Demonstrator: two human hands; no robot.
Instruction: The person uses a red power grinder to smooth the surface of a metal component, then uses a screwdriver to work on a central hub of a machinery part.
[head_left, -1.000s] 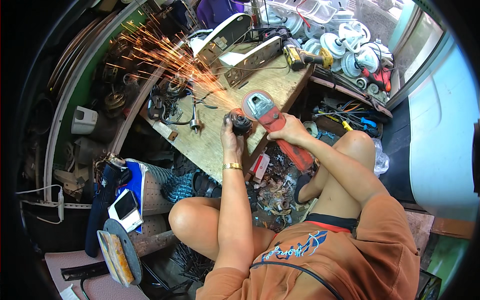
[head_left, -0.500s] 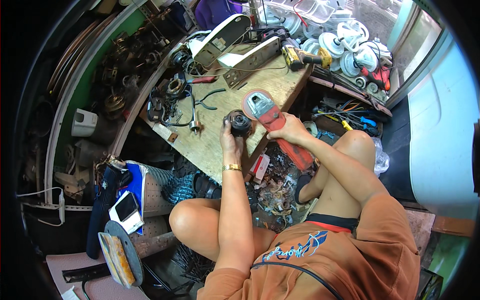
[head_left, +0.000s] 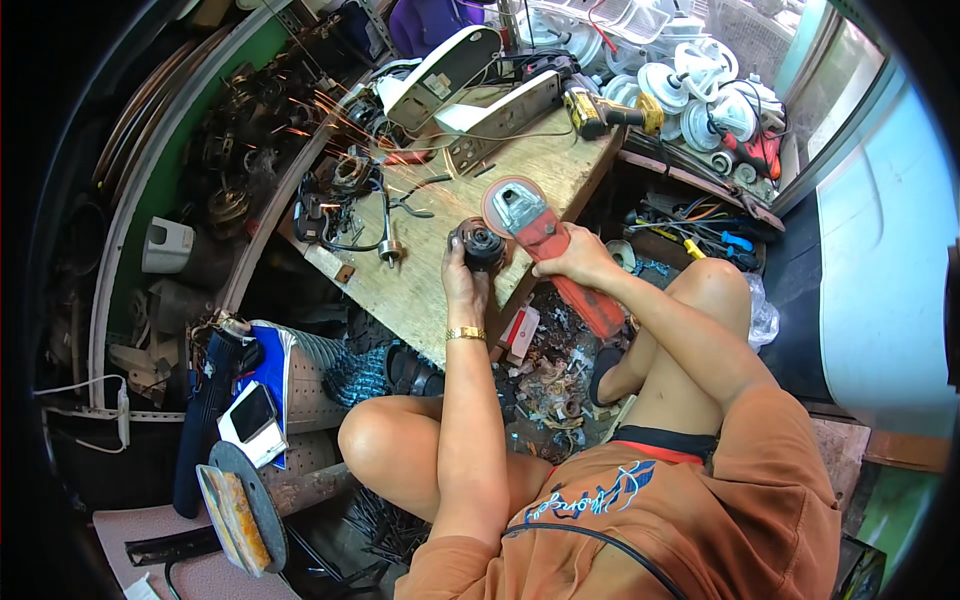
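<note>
White script lettering with dark blue shapes slants across the front of the orange-brown shirt [head_left: 745, 500], climbing toward the right; it is the only clear wording in view. Any print on the small red-and-white box [head_left: 521, 334] beside the table [head_left: 400, 300], the red angle grinder [head_left: 545, 240] or the yellow-and-black drill [head_left: 590, 117] is too small to read

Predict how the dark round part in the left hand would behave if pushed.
The dark round part in the left hand would probably roll on edge, given its circular outline. It seems stiff, with no dent showing. Its ringed, metallic-looking face suggests it may be heavy for its size.
</note>
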